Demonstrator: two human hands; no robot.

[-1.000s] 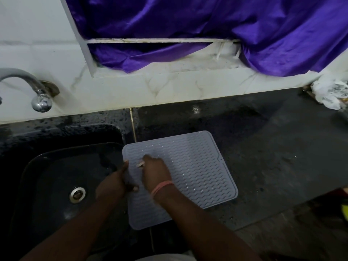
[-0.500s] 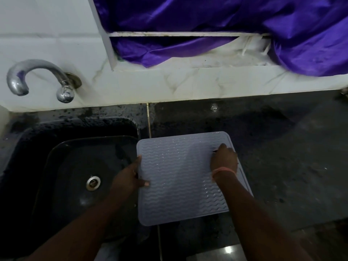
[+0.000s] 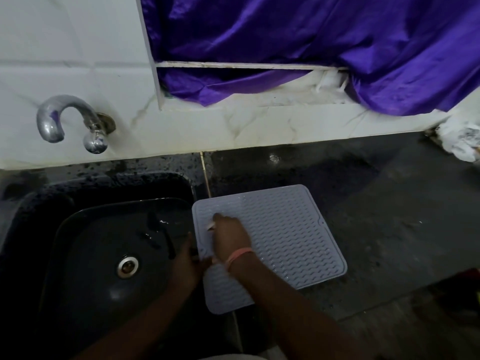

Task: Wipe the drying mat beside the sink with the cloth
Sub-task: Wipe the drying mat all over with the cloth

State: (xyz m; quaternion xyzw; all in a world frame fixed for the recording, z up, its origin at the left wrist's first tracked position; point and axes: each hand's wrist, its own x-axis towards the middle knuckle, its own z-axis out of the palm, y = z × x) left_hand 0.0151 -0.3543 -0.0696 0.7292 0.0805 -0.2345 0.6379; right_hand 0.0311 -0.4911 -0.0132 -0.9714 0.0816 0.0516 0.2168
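A pale grey ribbed drying mat [image 3: 288,235] lies on the dark counter just right of the black sink [image 3: 104,255]. My right hand [image 3: 230,235], with an orange band at the wrist, presses down on the mat's left part; a small pale bit of cloth [image 3: 211,226] shows under its fingers, most of it hidden. My left hand [image 3: 185,266] grips the mat's left edge over the sink rim.
A chrome tap [image 3: 67,120] sticks out of the white tiled wall above the sink. Purple fabric [image 3: 311,48] hangs over the window ledge. A crumpled white bag [image 3: 459,144] sits at the counter's far right. Dark counter [image 3: 389,216] stretches right of the mat.
My right hand has swept from the mat's right side back to its left part. My left hand stays on the left edge.
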